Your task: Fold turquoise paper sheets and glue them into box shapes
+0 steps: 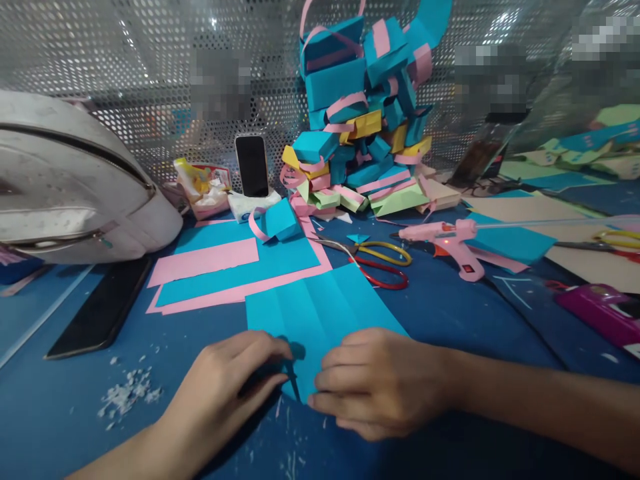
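A sheet of blue paper [320, 300] with several fold lines lies on the blue table in front of me. My left hand [240, 373] pinches its near left edge between thumb and fingers. Along the near edge, my right hand [370, 383] has its fingers curled closed on the same paper, and part of the edge is hidden beneath it. Just beyond the sheet are scissors [383, 253] with one yellow and one red handle. A pink glue gun [445, 240] rests to the right with a clear stick in its back.
Blue and pink sheets [235, 290] and a small blue paper bag [280, 221] lie behind to the left. Folded paper pieces [345, 93] pile against the perforated metal panel. A black phone [100, 307], a white backpack [90, 187] and a purple tool [600, 310] flank the work area.
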Demonstrator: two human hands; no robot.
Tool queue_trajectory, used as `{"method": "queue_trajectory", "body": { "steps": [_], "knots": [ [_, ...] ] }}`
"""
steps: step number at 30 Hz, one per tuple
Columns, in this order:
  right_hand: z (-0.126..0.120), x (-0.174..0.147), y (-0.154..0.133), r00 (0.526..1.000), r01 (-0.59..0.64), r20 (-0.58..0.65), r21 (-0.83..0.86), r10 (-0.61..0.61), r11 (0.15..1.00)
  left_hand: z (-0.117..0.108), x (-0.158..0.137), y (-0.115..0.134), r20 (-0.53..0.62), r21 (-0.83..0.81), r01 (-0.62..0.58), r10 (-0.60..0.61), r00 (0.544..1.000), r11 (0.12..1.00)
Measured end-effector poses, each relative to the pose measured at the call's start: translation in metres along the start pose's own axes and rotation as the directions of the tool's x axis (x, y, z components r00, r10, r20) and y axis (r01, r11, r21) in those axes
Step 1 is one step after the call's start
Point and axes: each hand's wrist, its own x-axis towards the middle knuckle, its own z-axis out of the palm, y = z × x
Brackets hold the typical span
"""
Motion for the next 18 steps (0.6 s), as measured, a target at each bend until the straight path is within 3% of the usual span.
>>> {"method": "queue_trajectory", "body": {
  "steps": [8, 13, 16, 18],
  "knots": [
    [0.0, -0.001, 0.0, 1.0, -0.012, -0.016, 0.039, 0.012, 0.999, 0.004, 0.003, 0.001, -0.02, 0.247, -0.122, 0.131, 0.991, 0.961],
    [0.003, 0.0, 0.001, 0.999, -0.013, -0.05, 0.059, 0.016, 0.998, 0.0, -0.006, 0.007, -0.071, 0.384, -0.279, 0.33, 0.941, 0.88],
    [0.005, 0.0, 0.002, 0.996, -0.014, -0.088, 0.067, 0.02, 0.998, 0.002, -0.022, 0.007, -0.116, 0.502, -0.298, 0.405, 0.907, 0.812],
    [0.006, -0.001, 0.003, 0.994, -0.01, -0.111, 0.075, 0.019, 0.997, 0.004, -0.033, 0.004, -0.075, 0.571, -0.317, 0.433, 0.898, 0.757]
  ]
}}
